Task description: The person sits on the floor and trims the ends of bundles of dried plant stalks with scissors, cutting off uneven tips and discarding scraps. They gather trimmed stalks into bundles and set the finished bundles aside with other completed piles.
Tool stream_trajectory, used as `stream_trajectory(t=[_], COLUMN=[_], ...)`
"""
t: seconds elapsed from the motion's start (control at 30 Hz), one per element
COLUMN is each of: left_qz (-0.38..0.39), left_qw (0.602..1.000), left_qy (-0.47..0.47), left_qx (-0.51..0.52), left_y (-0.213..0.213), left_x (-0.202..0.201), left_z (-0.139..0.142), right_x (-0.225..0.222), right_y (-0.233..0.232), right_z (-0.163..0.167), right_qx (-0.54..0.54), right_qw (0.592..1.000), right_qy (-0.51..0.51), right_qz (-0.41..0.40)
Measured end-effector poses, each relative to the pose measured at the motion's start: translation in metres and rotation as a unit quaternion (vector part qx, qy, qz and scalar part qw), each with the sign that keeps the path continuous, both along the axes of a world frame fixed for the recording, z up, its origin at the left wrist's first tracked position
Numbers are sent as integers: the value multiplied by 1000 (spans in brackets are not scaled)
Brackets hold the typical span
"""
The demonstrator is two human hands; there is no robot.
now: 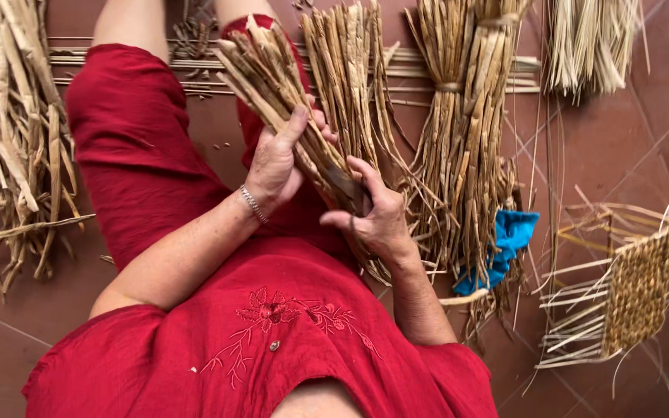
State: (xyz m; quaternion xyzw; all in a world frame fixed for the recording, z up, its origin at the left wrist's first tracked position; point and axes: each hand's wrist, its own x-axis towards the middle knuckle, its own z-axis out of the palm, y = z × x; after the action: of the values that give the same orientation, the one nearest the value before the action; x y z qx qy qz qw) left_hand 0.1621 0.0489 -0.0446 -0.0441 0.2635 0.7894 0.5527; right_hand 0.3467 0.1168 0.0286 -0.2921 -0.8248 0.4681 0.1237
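- Head view: a bundle of dried reed strips (272, 73), tan, flat and stiff, lies across the lap.
- Left hand (276, 166) is wrapped around its middle, fingers clamped.
- Right hand (377, 217) pinches the bundle's lower end, fingers closed.

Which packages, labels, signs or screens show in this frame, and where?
None: no package, label, sign or screen is in view.
What is there instead: both hands, left hand and right hand, grip a bundle of dried stalks over the lap.
A tied sheaf lies right of it on the tiled floor.
A crumpled blue cloth lies beside the sheaf.
A half-woven basket frame sits far right.
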Motion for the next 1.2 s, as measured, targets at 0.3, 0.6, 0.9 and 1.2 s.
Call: stream_trajectory(t=[0.3, 0.6, 0.9, 1.2], left_qz=[-136, -316, -132, 39], left_qw=[987, 861, 936, 859], left_qy=[28, 336, 294, 477], left_qx=[-86, -215, -144, -181], left_y=[65, 163, 130, -17], left_x=[28, -11, -82, -274], left_z=[-64, -143, -151, -80], right_x=[26, -19, -62, -43], right_y=[11, 97, 103, 128], right_z=[-81, -193, -237, -228], right_qx=[-30, 30, 81, 7], right_qw=[983, 955, 951, 972], right_qy=[-67, -124, -105, -76], right_qz=[-171, -268, -280, -222])
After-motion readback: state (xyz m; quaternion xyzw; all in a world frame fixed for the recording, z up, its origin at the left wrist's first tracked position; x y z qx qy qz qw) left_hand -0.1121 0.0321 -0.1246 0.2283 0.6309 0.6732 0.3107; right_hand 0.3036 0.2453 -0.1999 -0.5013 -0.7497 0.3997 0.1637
